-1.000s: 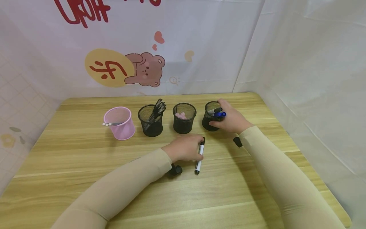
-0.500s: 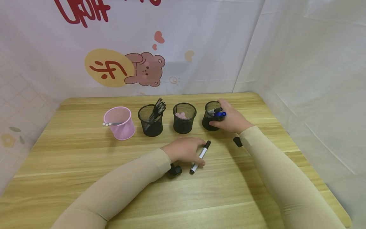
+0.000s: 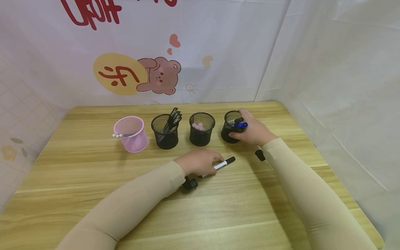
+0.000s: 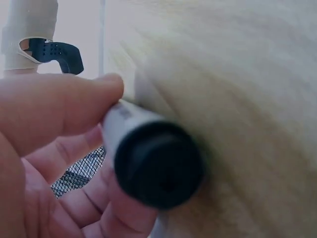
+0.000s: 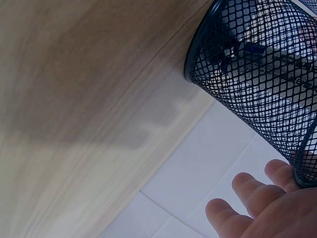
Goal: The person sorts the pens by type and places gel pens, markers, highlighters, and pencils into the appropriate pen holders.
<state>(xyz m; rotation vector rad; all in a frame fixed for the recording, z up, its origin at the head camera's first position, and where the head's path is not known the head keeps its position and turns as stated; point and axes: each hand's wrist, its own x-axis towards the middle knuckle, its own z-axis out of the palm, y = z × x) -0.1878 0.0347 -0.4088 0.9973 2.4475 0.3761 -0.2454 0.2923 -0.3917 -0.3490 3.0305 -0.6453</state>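
Observation:
My left hand (image 3: 198, 161) pinches a whiteboard marker (image 3: 230, 160) with a white barrel and black ends, low over the table. In the left wrist view, the thumb lies along one side of the marker (image 4: 158, 166) and fingers curl beneath it, its black end facing the camera. At the right, my right hand (image 3: 254, 130) grips the upper part of a black mesh pen cup (image 3: 227, 134) holding blue-capped and black-capped markers. The right wrist view shows the same mesh cup (image 5: 247, 94) standing on the table, with several fingers (image 5: 257, 196) held off it.
Along the back of the wooden table (image 3: 218, 215) stand a pink pen cup (image 3: 135, 143) with white-tipped pens, a black mesh cup (image 3: 167, 141) with black pens, and another (image 3: 200, 138) with pink-topped items. White curtains (image 3: 343, 69) border the table.
The marker has turned clockwise on the table side of my left hand, its far end swinging right and its near end moving under the hand. My right hand stays on the cup.

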